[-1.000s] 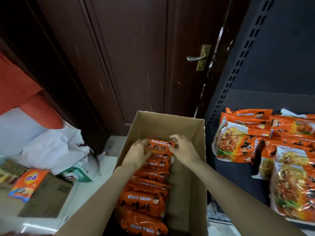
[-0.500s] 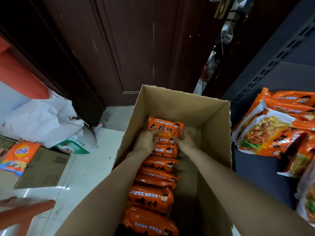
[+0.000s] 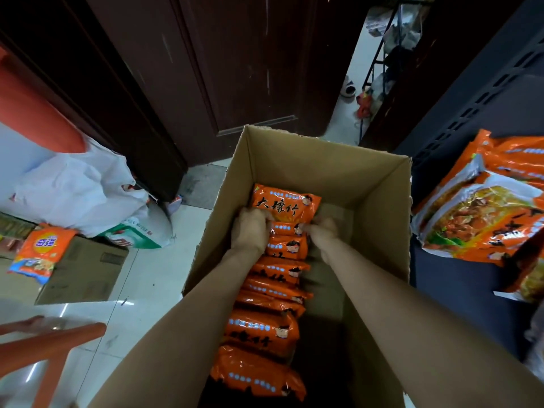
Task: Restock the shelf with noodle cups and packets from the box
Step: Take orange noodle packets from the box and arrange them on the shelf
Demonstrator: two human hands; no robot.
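An open cardboard box stands on the floor with a row of several orange noodle packets standing on edge along its left side. Both my hands are down inside it. My left hand and my right hand grip the far end of the row from either side, fingers curled round the packets just below the farthest orange packet, which stands up facing me. The dark shelf on the right carries larger orange noodle packets.
A dark wooden door rises behind the box, ajar at its right edge. White plastic bags, a flat cardboard box and an orange packet lie on the tiled floor at left. A red stool leg crosses the lower left.
My view has tilted down over the box. Both hands have sunk lower between the packets, from the top of the farthest packet to the sides of the ones behind it.
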